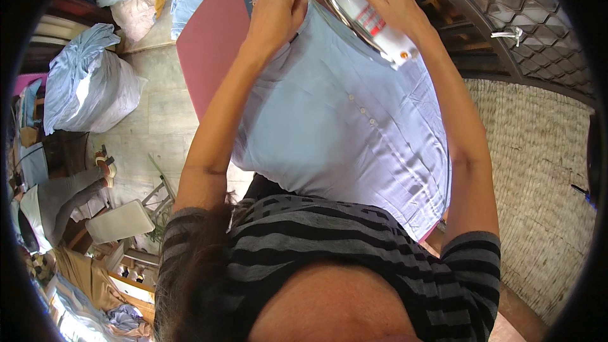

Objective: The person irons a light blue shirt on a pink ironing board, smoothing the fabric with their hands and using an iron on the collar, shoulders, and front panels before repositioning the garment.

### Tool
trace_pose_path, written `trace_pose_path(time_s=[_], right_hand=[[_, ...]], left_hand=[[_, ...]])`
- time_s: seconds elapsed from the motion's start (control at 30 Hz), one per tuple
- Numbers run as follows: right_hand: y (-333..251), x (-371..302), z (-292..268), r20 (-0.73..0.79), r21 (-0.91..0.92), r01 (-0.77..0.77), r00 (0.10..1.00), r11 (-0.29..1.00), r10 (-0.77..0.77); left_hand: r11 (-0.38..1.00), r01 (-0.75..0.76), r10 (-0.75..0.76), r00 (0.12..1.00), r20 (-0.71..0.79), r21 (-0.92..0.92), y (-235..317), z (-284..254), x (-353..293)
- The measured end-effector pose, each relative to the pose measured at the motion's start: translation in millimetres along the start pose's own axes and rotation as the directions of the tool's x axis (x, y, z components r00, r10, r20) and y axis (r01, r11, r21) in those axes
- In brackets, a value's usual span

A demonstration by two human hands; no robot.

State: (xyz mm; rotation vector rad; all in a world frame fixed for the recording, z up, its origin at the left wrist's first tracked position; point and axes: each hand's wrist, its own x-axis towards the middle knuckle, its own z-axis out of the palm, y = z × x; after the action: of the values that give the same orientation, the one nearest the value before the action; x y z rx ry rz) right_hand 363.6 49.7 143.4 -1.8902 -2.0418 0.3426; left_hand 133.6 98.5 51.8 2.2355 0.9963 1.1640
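Across the maroon board (pixel 206 44) lay the shirt (pixel 297 120). The right hand (pixel 400 9) gripped the tilted iron (pixel 389 41) over its far end; the left hand (pixel 278 14) curled at the edge, any pinch unclear. Ironing seemed underway; the next stroke called for taut cloth.

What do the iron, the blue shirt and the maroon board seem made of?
Clothes iron: white body, apparently plastic, from its smooth gloss; metal base, from its mirror-like shine. Button-front shirt: woven cloth with slight sheen, possibly a cotton blend, judging by its soft creases. Maroon ironing board: matte, evenly coloured cover, perhaps fabric.
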Motion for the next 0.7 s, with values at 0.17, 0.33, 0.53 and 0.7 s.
trace_pose_path(time_s=[0.17,0.33,0.53,0.7], right_hand=[[-13,8,11,0.012,0.048,0.009,1.000,0.999,-0.010],[1,-18,4,0.060,0.077,0.009,0.998,0.997,-0.013],[-27,-1,-9,0.262,0.172,-0.202,0.953,0.964,0.153],[-23,-37,16,-0.054,0.184,0.286,0.958,0.940,-0.280]], left_hand=[[0.971,-0.143,0.164,0.982,0.093,-0.194,83,12,-89],[0.975,-0.207,0.220,0.888,0.403,-0.076,139,49,-154],[0.961,-0.278,0.251,0.857,0.450,-0.006,175,74,-180],[0.966,-0.257,0.228,0.852,0.471,-0.003,196,82,-190]])
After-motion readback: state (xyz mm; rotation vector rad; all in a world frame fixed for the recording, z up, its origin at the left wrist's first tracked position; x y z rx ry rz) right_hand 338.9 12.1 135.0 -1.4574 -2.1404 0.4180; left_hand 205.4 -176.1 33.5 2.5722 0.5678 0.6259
